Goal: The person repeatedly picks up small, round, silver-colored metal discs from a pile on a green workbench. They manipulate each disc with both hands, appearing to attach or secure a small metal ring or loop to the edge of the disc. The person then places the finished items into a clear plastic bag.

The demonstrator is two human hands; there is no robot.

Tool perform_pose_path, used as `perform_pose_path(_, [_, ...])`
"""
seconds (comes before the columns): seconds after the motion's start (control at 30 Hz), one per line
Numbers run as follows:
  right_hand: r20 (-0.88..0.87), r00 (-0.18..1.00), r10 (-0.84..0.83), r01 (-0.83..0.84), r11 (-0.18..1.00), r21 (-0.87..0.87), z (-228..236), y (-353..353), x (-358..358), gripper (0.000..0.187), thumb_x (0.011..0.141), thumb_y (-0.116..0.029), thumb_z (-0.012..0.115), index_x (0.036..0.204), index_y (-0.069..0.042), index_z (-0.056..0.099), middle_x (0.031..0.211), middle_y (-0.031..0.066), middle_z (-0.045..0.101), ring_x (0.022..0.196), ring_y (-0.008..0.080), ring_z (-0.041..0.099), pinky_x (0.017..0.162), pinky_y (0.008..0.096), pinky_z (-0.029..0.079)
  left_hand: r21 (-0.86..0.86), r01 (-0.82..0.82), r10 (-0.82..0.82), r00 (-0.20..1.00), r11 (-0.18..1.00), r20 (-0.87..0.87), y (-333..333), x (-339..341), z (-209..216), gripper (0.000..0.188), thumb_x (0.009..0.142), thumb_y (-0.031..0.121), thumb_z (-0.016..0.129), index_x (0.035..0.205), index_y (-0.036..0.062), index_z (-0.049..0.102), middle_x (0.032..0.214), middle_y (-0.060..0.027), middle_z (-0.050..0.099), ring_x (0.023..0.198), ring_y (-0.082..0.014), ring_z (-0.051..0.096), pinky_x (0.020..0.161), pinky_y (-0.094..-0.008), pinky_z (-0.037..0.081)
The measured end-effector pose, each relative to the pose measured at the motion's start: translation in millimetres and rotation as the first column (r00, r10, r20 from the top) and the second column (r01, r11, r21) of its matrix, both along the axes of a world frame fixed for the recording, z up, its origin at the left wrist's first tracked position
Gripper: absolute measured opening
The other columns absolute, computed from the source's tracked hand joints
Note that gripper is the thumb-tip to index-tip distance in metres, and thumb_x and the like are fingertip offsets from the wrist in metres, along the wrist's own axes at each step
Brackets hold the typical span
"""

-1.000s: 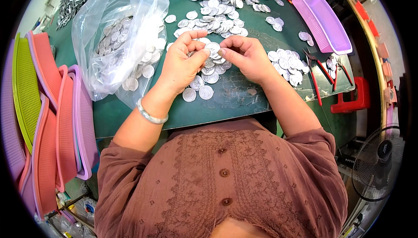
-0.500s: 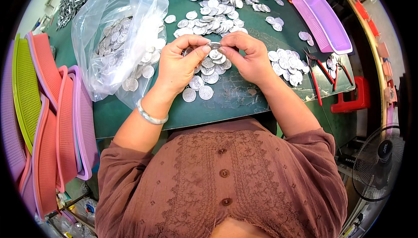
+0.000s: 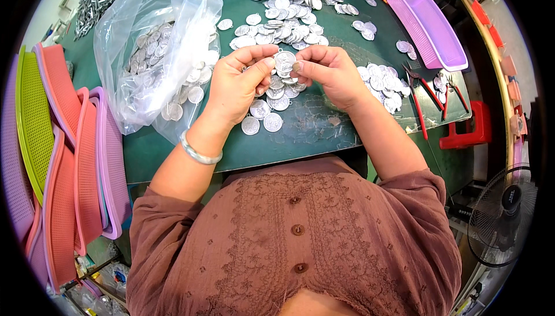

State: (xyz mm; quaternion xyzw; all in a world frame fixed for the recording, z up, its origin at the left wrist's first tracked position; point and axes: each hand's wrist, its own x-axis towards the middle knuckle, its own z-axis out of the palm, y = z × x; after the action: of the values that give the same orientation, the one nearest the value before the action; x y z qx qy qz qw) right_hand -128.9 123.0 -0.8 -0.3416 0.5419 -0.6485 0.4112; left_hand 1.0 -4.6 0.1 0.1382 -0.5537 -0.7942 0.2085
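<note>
A round silver medal (image 3: pixel 284 61) with a small loop at its top is held up between my hands, its face turned toward me. My left hand (image 3: pixel 240 79) pinches its left edge with thumb and forefinger. At the right edge, my right hand (image 3: pixel 332 76) has thumb and fingers closed on it. Loose medals (image 3: pixel 273 122) lie on the green table (image 3: pixel 300 145) just below and behind the fingers. A larger heap of medals (image 3: pixel 289 27) spreads toward the far side.
Left of my hands stands a clear plastic bag (image 3: pixel 156 79) of medals. Coloured plastic baskets (image 3: pixel 63 142) are stacked at far left. To the right are a pile of medals (image 3: pixel 384 87), red-handled pliers (image 3: pixel 425 87) and a purple basket (image 3: pixel 428 24). A fan (image 3: pixel 503 217) stands lower right.
The medal has tipped from nearly edge-on to face-up toward me. My fingers have shifted slightly apart along its two sides.
</note>
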Motion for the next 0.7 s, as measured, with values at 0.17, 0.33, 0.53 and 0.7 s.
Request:
perform_pose_path(0.17, [0.034, 0.999, 0.018, -0.018, 1.0, -0.002, -1, 0, -1, 0.014, 0.076, -0.012, 0.06, 0.081, 0.0, 0.059, 0.072, 0.0029, 0.059, 0.061, 0.0074, 0.049, 0.057, 0.0198, 0.039, 0.084, 0.02, -0.023, 0.999, 0.996, 0.037, -2, 0, -1, 0.02, 0.08, 0.006, 0.057, 0.098, -0.0032, 0.057, 0.066, -0.0015, 0.053, 0.053, -0.0042, 0.045, 0.045, -0.0171, 0.036])
perform_pose_path(0.33, [0.055, 0.998, 0.006, -0.005, 1.0, -0.008, -2, -1, -1, 0.013, 0.076, -0.011, 0.06, 0.081, 0.0, 0.059, 0.071, 0.0025, 0.058, 0.061, 0.0071, 0.049, 0.056, 0.0192, 0.038, 0.091, 0.017, -0.023, 0.997, 0.996, 0.068, -2, -1, -4, 0.019, 0.08, 0.007, 0.056, 0.097, -0.0023, 0.058, 0.07, -0.0025, 0.056, 0.053, -0.0047, 0.047, 0.046, -0.0168, 0.037])
perform_pose_path(0.53, [-0.313, 0.932, -0.18, 0.179, 0.983, -0.032, -11, -4, 6, 0.008, 0.075, -0.007, 0.061, 0.08, -0.001, 0.059, 0.072, -0.0002, 0.057, 0.061, 0.0067, 0.05, 0.057, 0.02, 0.04, 0.042, -0.023, 0.018, 0.993, 0.999, 0.113, 1, -3, -6, 0.024, 0.082, 0.01, 0.056, 0.103, -0.0001, 0.057, 0.076, -0.0024, 0.058, 0.058, -0.0063, 0.05, 0.049, -0.0177, 0.041])
perform_pose_path(0.7, [-0.708, 0.642, -0.294, 0.137, 0.953, -0.272, -9, -6, 8, 0.007, 0.072, -0.003, 0.061, 0.079, -0.004, 0.06, 0.075, 0.0019, 0.056, 0.067, 0.0113, 0.054, 0.058, 0.0228, 0.042, 0.169, 0.056, -0.068, 0.996, 0.984, 0.064, 0, -3, -5, 0.025, 0.083, 0.013, 0.055, 0.105, 0.0013, 0.057, 0.078, -0.0027, 0.058, 0.063, -0.0078, 0.052, 0.055, -0.0196, 0.043])
